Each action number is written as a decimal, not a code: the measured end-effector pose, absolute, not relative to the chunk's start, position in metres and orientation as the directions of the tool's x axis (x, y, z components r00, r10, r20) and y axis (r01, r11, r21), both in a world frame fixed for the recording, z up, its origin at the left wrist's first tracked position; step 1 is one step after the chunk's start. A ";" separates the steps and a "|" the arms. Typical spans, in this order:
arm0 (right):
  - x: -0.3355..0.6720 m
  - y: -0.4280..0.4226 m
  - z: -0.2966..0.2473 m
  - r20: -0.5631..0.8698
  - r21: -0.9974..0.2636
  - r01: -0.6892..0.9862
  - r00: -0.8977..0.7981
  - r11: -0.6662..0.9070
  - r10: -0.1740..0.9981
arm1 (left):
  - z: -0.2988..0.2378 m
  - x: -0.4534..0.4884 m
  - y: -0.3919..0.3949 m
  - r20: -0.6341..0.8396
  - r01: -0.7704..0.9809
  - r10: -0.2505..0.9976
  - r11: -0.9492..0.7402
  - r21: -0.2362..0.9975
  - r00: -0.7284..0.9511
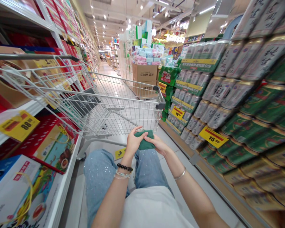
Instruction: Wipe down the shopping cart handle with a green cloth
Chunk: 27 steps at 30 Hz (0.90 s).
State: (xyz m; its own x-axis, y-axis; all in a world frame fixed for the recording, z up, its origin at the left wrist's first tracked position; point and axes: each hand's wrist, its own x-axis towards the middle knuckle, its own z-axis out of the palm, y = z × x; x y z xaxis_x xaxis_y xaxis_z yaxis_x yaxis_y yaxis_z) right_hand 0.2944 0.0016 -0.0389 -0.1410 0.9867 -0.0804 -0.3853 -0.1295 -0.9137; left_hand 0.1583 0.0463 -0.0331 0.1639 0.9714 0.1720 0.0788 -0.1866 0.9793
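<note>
A soft green cloth (pixel 144 140) sits bunched between the person's hands, just above the lap. Its matte, thick fabric folds into a rounded, uneven wad. The left hand (pixel 134 141) curves over its left edge, fingers close together and tips pressing on top. The right hand (pixel 158 145) lies against its right side, fingers pressed together and reaching toward the left hand. No clear pinch shows.

Black beaded bracelets (pixel 124 167) and pale beaded strands (pixel 122 174) circle the left wrist, and a thin silver bangle (pixel 180 173) circles the right. Below are pale blue jeans (pixel 99 177) flecked with glitter and a white top (pixel 152 209).

Ahead stands a wire shopping cart (pixel 123 95), its grey handle out of reach to the left. Stacked metal cans (pixel 237 91) with green or white labels fill the shelves on the right, beside a yellow 15.00 price tag (pixel 210 137). Glossy gift boxes (pixel 14 190) line the left shelves. Cardboard WET WIPES cartons (pixel 144 72) stand farther along the aisle.
</note>
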 end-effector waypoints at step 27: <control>0.374 0.100 0.016 0.765 -0.610 0.713 0.417 0.346 0.491 | 0.074 0.156 0.156 0.734 0.745 0.603 -0.635 0.204 0.313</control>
